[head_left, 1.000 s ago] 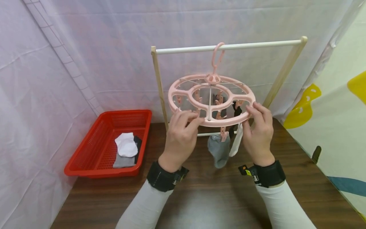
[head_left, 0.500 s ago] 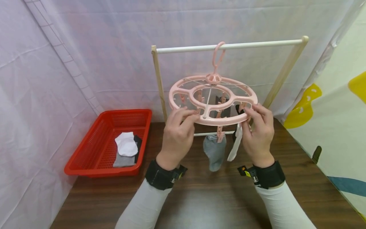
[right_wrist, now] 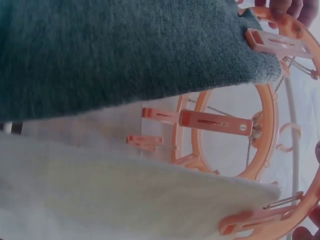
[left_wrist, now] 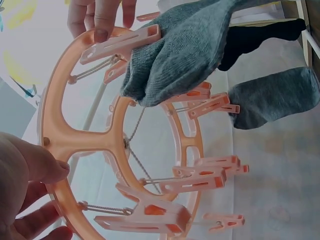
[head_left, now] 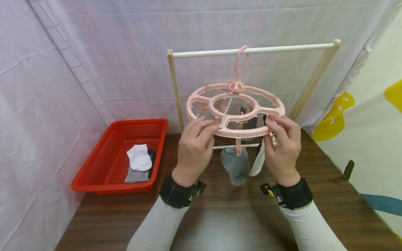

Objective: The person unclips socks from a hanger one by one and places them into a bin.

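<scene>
A pink round clip hanger (head_left: 242, 133) hangs by its hook from a white rail. My left hand (head_left: 195, 150) pinches its front-left rim between thumb and fingers. On the front-right rim, my right hand (head_left: 283, 150) holds the ring the same way. A grey sock (head_left: 237, 167) dangles from a pink clip (head_left: 238, 150) between the hands, with a white sock (head_left: 258, 164) beside it, near the right hand. In the left wrist view, a black sock (left_wrist: 255, 42) and another grey sock (left_wrist: 275, 97) hang farther round the ring. Several clips, such as one low clip (left_wrist: 155, 212), hold nothing.
The rack's white rail (head_left: 289, 48) spans two wooden posts behind the hanger. A red basket (head_left: 103, 188) stands at left on the brown table (head_left: 220, 226), holding a white sock (head_left: 139, 158), a folded grey piece (head_left: 136, 176) and a black piece (head_left: 152, 158). White curtains enclose the back.
The hanger has turned slightly, its front side moving left; the front spoke has come up to my left fingers. The grey sock has swung left. Both hands keep hold of the rim.
</scene>
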The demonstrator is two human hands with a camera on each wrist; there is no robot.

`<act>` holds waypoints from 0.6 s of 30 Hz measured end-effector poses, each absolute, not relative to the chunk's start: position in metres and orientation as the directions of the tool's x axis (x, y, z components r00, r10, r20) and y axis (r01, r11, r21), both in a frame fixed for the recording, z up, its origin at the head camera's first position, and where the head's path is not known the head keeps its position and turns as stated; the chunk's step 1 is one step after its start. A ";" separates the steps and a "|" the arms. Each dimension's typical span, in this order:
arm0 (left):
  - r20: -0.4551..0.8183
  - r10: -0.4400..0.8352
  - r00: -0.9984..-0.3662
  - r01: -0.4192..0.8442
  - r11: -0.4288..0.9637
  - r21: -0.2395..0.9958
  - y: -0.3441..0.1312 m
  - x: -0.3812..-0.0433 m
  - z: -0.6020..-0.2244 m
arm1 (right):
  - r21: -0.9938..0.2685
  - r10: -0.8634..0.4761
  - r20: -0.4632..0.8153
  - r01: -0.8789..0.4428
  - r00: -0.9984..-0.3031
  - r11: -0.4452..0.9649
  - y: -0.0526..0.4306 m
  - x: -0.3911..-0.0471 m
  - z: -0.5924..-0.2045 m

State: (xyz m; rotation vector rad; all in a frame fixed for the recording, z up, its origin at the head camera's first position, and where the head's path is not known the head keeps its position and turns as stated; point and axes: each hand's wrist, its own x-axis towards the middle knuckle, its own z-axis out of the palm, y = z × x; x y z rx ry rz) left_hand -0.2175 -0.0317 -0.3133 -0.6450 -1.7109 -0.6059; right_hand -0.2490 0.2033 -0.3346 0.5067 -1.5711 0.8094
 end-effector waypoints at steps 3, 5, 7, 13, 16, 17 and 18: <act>0.973 0.102 -0.206 0.688 0.722 0.070 -0.031 -0.217 -0.313 | -0.195 0.128 0.981 -0.721 -0.147 0.665 0.201 -0.248 -0.334; 0.973 0.098 -0.209 0.685 0.725 0.074 -0.031 -0.217 -0.313 | -0.182 0.128 0.983 -0.720 -0.130 0.669 0.200 -0.247 -0.334; 0.973 0.093 -0.209 0.683 0.727 0.077 -0.031 -0.217 -0.314 | -0.167 0.122 0.986 -0.722 -0.115 0.671 0.199 -0.245 -0.333; 0.972 0.095 -0.215 0.684 0.725 0.080 -0.030 -0.217 -0.317 | -0.122 0.115 0.992 -0.729 -0.060 0.673 0.191 -0.239 -0.329; 0.971 0.098 -0.216 0.682 0.728 0.078 -0.028 -0.218 -0.318 | -0.105 0.111 0.993 -0.729 -0.040 0.677 0.186 -0.236 -0.328; 0.972 0.097 -0.216 0.679 0.730 0.078 -0.027 -0.219 -0.318 | -0.102 0.111 0.993 -0.731 -0.036 0.675 0.185 -0.235 -0.328; 0.972 0.095 -0.216 0.677 0.731 0.079 -0.027 -0.218 -0.318 | -0.100 0.111 0.993 -0.730 -0.032 0.676 0.183 -0.234 -0.328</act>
